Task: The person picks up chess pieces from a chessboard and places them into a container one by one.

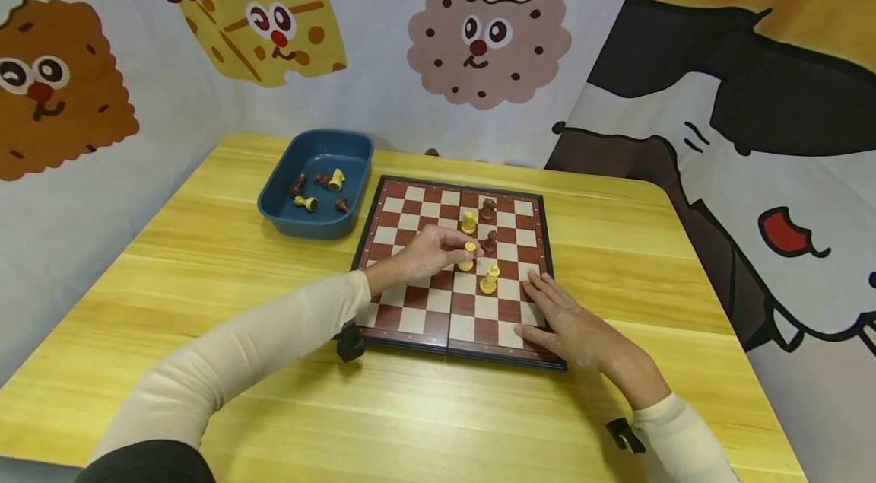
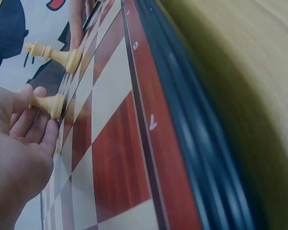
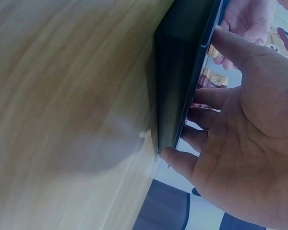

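Observation:
Over the middle of the chessboard (image 1: 426, 322), my left hand (image 1: 426, 253) pinches a pale yellow chess piece (image 1: 466, 265) between thumb and fingers. Its base is right at the squares in the left wrist view. Another pale yellow chess piece with a crown-like top (image 2: 67, 59) stands upright nearby, toward the right hand. Beyond the held piece are one more yellow piece (image 1: 468, 223) and two dark brown pieces, a nearer one (image 1: 490, 243) and a farther one (image 1: 487, 210). My right hand (image 1: 571, 327) rests on the board's right edge, fingers spread and straight.
A blue plastic tub (image 1: 274, 218) stands at the back left of the wooden table (image 1: 616, 239), beside the board. Several yellow and brown chess pieces lie in it, among them a yellow piece (image 1: 305, 203). A cartoon-printed curtain (image 1: 383, 118) hangs behind the table.

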Motion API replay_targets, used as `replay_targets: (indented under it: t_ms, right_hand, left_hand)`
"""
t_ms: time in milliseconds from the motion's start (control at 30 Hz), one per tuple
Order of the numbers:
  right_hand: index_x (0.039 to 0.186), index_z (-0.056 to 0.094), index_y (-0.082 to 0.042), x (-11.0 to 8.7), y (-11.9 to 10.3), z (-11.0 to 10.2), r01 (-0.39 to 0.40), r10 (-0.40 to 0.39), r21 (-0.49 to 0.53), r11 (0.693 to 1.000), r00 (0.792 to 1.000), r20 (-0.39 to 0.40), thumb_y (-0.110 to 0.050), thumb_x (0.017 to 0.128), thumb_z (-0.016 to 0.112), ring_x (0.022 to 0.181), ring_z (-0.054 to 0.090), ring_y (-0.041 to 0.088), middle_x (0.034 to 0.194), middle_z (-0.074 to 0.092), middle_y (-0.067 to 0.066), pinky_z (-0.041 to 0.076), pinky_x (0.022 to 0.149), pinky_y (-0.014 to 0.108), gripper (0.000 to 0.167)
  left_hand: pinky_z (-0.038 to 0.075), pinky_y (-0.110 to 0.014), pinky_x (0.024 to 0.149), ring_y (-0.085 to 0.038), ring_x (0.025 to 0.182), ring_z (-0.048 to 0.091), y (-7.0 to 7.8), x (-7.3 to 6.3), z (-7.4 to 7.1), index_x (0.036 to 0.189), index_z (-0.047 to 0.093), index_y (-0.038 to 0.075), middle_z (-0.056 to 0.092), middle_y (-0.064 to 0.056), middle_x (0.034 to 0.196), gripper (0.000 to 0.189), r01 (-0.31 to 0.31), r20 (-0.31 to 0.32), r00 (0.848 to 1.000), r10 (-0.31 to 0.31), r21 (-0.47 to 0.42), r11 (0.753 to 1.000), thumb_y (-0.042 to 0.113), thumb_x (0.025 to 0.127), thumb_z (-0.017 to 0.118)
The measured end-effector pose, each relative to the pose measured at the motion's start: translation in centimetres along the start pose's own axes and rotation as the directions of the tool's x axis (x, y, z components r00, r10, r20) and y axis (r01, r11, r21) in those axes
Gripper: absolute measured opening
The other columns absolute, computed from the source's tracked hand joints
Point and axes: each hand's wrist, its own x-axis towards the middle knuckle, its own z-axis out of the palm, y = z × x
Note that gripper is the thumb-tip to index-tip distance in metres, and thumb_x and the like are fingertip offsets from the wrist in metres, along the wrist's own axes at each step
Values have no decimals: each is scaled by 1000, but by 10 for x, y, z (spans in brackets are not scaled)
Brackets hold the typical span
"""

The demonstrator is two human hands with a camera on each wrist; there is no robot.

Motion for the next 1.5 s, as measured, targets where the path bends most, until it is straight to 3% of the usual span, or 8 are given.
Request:
replay_targets:
  t_ms: [67, 233, 333, 500, 667, 767, 1100, 1500]
  right_hand:
    - [161, 23, -2, 1, 0, 0, -1, 1, 1, 1000, 1000, 3, -59, 102, 51, 153, 5, 37, 168, 10, 16, 25, 116, 61, 87]
    - [161, 24, -2, 0, 1, 0, 5, -5, 0, 1000, 1000, -10, -57, 103, 52, 153, 6, 38, 168, 10, 16, 24, 115, 62, 85]
    - [161, 24, -3, -1, 2, 1, -1, 1, 3, 1000, 1000, -7, -57, 102, 52, 153, 6, 38, 169, 10, 15, 24, 115, 62, 85]
    - [161, 24, -2, -2, 1, 0, 5, -5, 0, 1000, 1000, -16, -58, 103, 51, 153, 6, 39, 168, 11, 16, 25, 115, 63, 85]
    - [160, 25, -1, -2, 1, 0, 16, -16, 4, 1000, 1000, -26, -57, 103, 51, 152, 7, 40, 168, 12, 17, 25, 115, 63, 85]
    - [160, 25, -1, -3, 2, 1, 12, -12, 6, 1000, 1000, -26, -58, 103, 51, 152, 7, 39, 168, 12, 17, 24, 115, 62, 85]
    - [161, 23, -1, -3, 4, 4, 18, -18, -4, 1000, 1000, -16, -57, 103, 52, 153, 6, 39, 168, 10, 17, 24, 115, 62, 86]
    - [161, 25, -1, -2, 2, 2, 35, -35, -17, 999, 999, -28, -58, 103, 50, 152, 7, 39, 168, 13, 17, 25, 115, 62, 84]
  left_hand:
    - [55, -24, 71, -11, 85, 66, 4, 0, -1, 121, 74, 5, 75, 0, 112, 23, -15, 14, 1000, 15, 5, 1000, 9, 99, 69]
    - [54, -28, 72, -9, 87, 66, 14, 2, -2, 123, 73, 5, 75, 3, 112, 25, -75, 24, 997, 74, 31, 997, 14, 100, 68]
    - [55, -33, 90, -10, 104, 67, 17, 1, -4, 124, 73, 5, 74, 2, 113, 26, -57, 9, 998, 57, 29, 998, 15, 100, 68]
    - [55, -31, 90, -14, 106, 68, 16, -2, -7, 124, 72, 2, 74, -4, 115, 26, -48, -13, 999, 48, 28, 998, 9, 99, 69]
    - [55, -29, 92, -18, 107, 69, 12, -4, -13, 124, 69, -4, 72, -14, 119, 26, -58, 26, 998, 59, -27, 998, 4, 99, 67]
    - [55, -29, 91, -17, 107, 69, 13, -6, -17, 124, 71, -1, 73, -10, 118, 27, -30, 30, 999, 32, -40, 999, 6, 99, 68]
    - [56, -37, 91, -20, 106, 69, 18, -11, -35, 118, 74, -1, 75, -8, 111, 21, -35, -46, 999, 29, -124, 992, 2, 98, 68]
    - [55, -40, 94, -23, 107, 69, 13, -20, -55, 122, 71, -3, 74, -10, 113, 24, -66, -147, 988, 48, -120, 991, 2, 99, 67]
